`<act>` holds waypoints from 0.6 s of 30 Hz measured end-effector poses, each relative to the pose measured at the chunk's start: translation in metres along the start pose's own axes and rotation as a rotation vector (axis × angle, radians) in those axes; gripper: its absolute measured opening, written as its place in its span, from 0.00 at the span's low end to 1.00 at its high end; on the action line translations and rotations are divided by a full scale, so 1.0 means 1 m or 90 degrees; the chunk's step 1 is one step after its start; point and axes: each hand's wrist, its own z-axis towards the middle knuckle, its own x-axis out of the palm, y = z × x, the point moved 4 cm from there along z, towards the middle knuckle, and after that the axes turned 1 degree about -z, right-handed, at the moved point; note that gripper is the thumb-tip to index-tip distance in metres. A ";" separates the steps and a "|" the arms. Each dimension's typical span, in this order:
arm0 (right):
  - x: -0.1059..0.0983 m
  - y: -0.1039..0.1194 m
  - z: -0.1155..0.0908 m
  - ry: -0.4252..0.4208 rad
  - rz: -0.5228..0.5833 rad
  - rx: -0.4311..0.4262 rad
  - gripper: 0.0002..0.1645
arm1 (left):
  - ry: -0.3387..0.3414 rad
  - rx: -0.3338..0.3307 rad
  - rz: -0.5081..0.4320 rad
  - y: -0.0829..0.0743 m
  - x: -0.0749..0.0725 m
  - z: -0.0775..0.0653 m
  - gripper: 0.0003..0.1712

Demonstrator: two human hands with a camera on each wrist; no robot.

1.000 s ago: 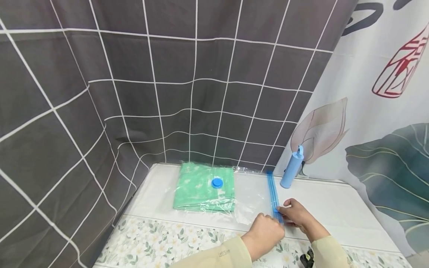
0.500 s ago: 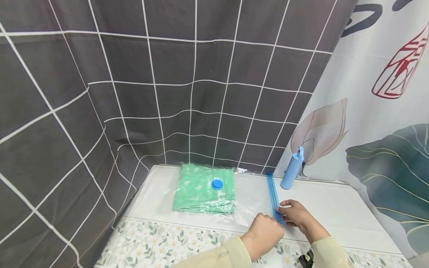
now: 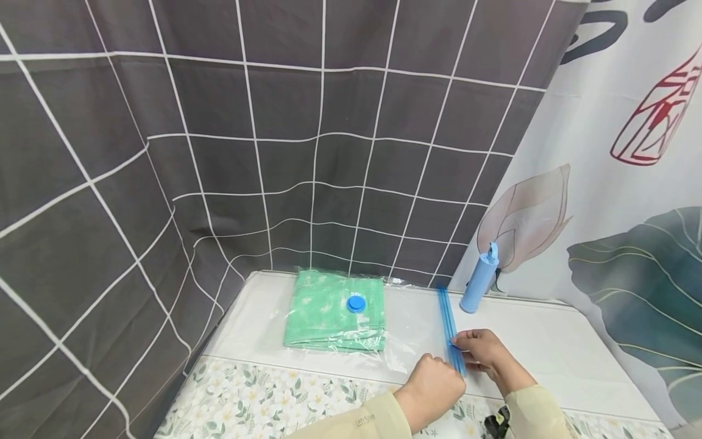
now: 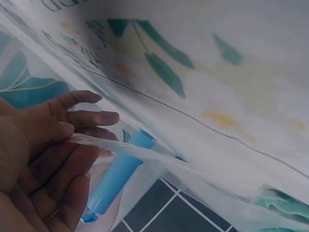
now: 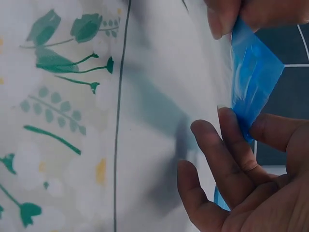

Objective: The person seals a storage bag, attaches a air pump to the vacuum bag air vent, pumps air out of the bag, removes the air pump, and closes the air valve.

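A clear vacuum storage bag [image 3: 414, 317] lies flat on the table, with folded green cloth [image 3: 323, 311] inside. A round blue valve [image 3: 356, 303] sits on top of it, and a blue zip strip [image 3: 446, 317] runs along its right edge. My left hand [image 3: 433, 387] pinches the bag's near right corner between thumb and fingers; clear film stretches from that pinch in the left wrist view. Just beyond it, my right hand [image 3: 485, 350] pinches the zip strip [image 5: 253, 72] between thumb and index finger, other fingers loosely bent. Whether a slider is under those fingertips is hidden.
A light blue hand pump [image 3: 479, 280] stands upright at the back right, past the strip. Floral cloth [image 3: 263, 390] covers the table's front part. A dark gridded curtain [image 3: 285, 152] hangs behind, and a printed white curtain [image 3: 598, 183] hangs at the right.
My right hand has crept slightly along the zip strip, away from my left hand. The left hand keeps its hold at the corner. The view has shifted a little.
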 end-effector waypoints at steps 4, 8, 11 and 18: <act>-0.002 0.004 0.008 -0.005 -0.006 -0.002 0.13 | 0.003 0.009 -0.005 0.001 0.000 0.000 0.08; -0.003 0.009 0.015 -0.012 -0.015 -0.004 0.13 | 0.007 0.014 -0.009 0.001 0.000 -0.001 0.07; -0.004 0.013 0.020 -0.017 -0.013 0.000 0.12 | 0.006 0.013 -0.009 0.002 -0.001 0.000 0.07; -0.004 0.019 0.027 -0.027 -0.012 0.001 0.11 | -0.030 0.015 0.006 0.001 -0.003 -0.001 0.13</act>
